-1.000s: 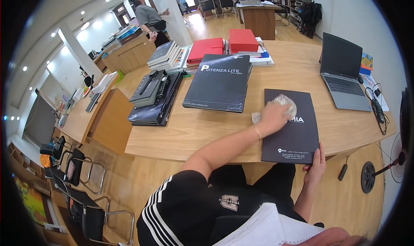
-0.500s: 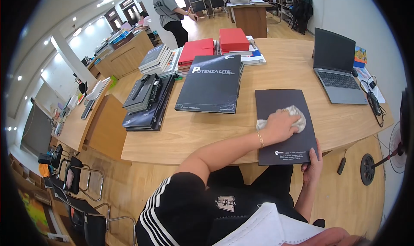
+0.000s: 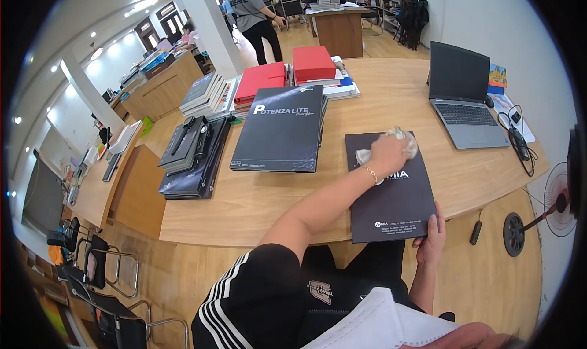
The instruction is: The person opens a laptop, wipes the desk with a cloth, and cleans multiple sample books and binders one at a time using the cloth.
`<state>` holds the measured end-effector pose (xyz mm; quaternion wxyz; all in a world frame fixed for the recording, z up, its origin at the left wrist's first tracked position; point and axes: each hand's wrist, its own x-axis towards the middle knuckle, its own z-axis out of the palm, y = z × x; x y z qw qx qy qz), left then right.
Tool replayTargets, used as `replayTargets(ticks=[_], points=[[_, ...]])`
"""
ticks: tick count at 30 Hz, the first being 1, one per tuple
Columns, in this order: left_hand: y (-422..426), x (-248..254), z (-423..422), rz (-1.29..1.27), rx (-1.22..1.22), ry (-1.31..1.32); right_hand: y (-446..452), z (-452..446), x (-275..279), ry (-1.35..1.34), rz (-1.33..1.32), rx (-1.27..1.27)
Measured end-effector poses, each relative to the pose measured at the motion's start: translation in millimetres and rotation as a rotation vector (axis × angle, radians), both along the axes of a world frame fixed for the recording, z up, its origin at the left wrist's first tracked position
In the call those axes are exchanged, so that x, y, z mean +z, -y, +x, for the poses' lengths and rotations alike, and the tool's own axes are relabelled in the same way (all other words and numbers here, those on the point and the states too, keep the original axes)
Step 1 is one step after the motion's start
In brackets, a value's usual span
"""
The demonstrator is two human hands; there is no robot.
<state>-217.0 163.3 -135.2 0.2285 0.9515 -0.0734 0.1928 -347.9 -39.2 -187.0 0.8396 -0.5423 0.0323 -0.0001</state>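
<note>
A dark folder [image 3: 391, 205] with white MIA lettering lies at the table's front edge, its lower end jutting past the edge. My left hand [image 3: 389, 156], wearing a bracelet, has its fingers closed on a pale crumpled cloth [image 3: 409, 142] pressed to the folder's upper part. With my right hand [image 3: 430, 239] I grip the folder's lower right corner. Left of the folder sits a stack topped by a Potenza Lite binder [image 3: 278, 131]. Farther left, smaller dark books [image 3: 184, 142] are piled on large dark binders [image 3: 199, 181].
Red binders [image 3: 260, 81], a red box [image 3: 313, 63] and stacked books [image 3: 205, 95] stand along the wooden table's [image 3: 385, 83] back. An open laptop [image 3: 465, 98] and cables [image 3: 520, 144] are at the right. Beyond the table walks a person [image 3: 254, 22]; a fan [image 3: 553, 199] stands right.
My left hand and the cloth have moved up the folder, after being lower half a second ago. My right hand keeps its corner grip. The view has shifted, and the person beyond has walked rightward.
</note>
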Motion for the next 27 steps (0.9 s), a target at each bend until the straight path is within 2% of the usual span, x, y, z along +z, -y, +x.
replayTargets(ticks=[8,15,27], points=[[32,-3,-84,-0.017,-0.374,-0.029,-2,0,-10,0.011,0.018,-0.065],[9,9,-135,0.061,-0.545,-0.061,-4,-3,-5,-0.018,-0.03,-0.079],[-40,1,-173,0.093,-0.508,-0.035,-9,-9,-2,-0.024,-0.032,-0.013]])
